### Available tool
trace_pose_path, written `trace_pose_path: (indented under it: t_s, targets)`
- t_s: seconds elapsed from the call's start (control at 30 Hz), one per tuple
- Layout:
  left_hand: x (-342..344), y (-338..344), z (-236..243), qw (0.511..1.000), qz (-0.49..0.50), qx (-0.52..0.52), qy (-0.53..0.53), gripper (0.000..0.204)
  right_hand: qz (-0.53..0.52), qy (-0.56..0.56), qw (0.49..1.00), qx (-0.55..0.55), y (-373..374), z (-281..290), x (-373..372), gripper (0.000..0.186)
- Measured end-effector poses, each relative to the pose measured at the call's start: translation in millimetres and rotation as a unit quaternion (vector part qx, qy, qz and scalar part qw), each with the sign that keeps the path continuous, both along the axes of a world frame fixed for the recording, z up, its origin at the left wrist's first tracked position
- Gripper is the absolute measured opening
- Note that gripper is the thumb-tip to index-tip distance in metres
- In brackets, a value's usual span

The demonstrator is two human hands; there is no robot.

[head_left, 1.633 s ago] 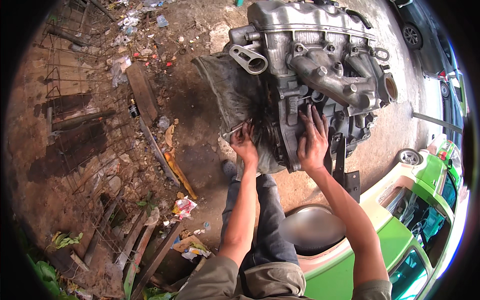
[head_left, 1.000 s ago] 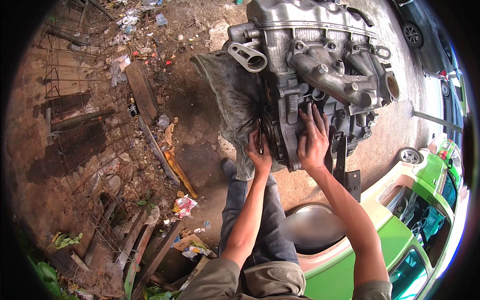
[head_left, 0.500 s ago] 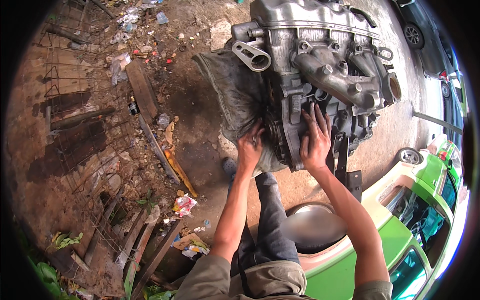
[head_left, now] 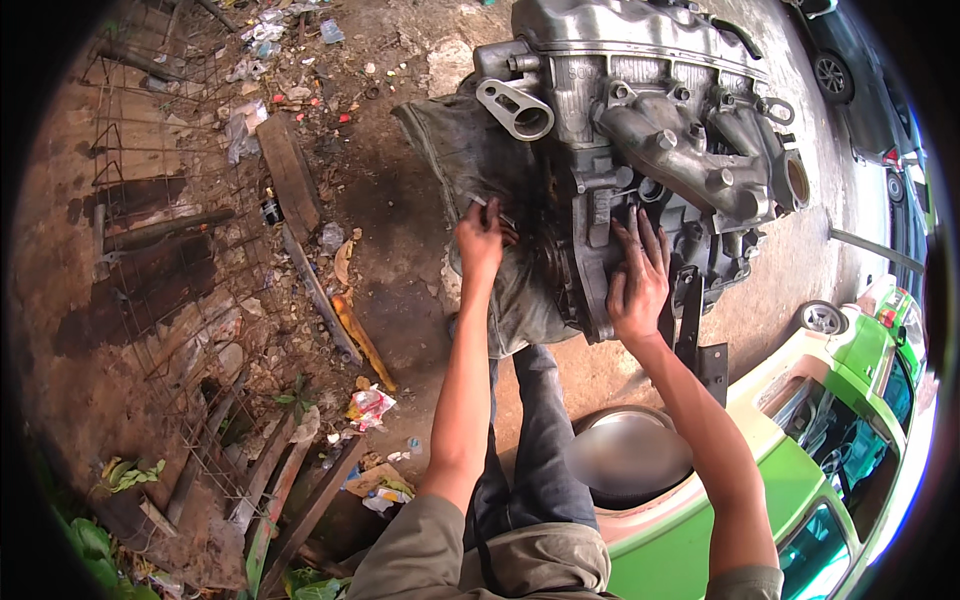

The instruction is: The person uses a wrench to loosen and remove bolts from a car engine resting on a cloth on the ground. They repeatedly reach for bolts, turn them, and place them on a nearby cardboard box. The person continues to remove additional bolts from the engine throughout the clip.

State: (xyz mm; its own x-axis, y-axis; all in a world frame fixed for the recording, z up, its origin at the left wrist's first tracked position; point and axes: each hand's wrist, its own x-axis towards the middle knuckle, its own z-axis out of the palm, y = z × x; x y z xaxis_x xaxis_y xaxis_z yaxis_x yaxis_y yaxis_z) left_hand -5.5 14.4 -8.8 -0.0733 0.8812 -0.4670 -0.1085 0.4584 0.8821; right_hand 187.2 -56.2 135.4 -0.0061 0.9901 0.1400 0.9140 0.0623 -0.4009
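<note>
Here a large grey cast-metal engine block (head_left: 650,130) stands on the concrete ground, partly resting on a dirty grey-green cloth sack (head_left: 480,170) that drapes down its left side. The person's left hand (head_left: 482,235) is closed around a small thin metal tool (head_left: 478,202), pressed against the sack right at the engine's greasy lower edge. The right hand (head_left: 638,282) lies flat and open, fingers spread, on the engine's lower housing, grasping nothing. A black metal bracket (head_left: 695,330) hangs just beside that hand. Rusty wire mesh (head_left: 160,200), wooden planks (head_left: 290,170) and scattered litter lie well apart to the left; a green vehicle body (head_left: 800,480) sits at the lower right.
</note>
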Motion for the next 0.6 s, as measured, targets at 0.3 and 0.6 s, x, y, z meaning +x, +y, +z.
trace_pose_path:
  t_s: [0.3, 0.6]
  targets:
    - [30, -79, -7, 0.976, 0.2, 0.048, -0.072, 0.022, 0.001, 0.001, 1.0, 0.004, 1, 0, -1, 0.065]
    - [56, -103, 9, 0.975, 0.18, 0.131, 0.02, 0.014, 0.0, -0.007, 1.0, -0.003, 1, 0, 0, 0.063]
